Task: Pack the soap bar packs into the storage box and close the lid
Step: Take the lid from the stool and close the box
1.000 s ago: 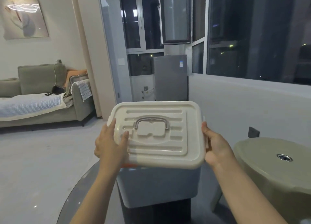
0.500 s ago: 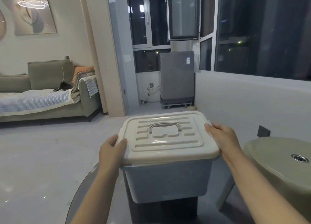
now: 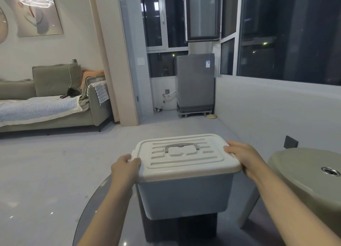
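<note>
A grey-blue storage box stands on a round glass table in front of me. Its cream lid, with a grey folding handle lying flat in the middle, sits level on the box's rim. My left hand grips the lid's left edge, thumb on top. My right hand holds the lid's right edge, fingers over the far corner. The box's inside is hidden by the lid, and no soap bar packs are visible.
A pale green plastic stool stands close on the right. Behind are a grey washing machine, dark windows and a white low wall. A green sofa is at the far left across open grey floor.
The lid went from tilted up towards me to lying flat on the box. Both hands came down with it and stayed on its side edges.
</note>
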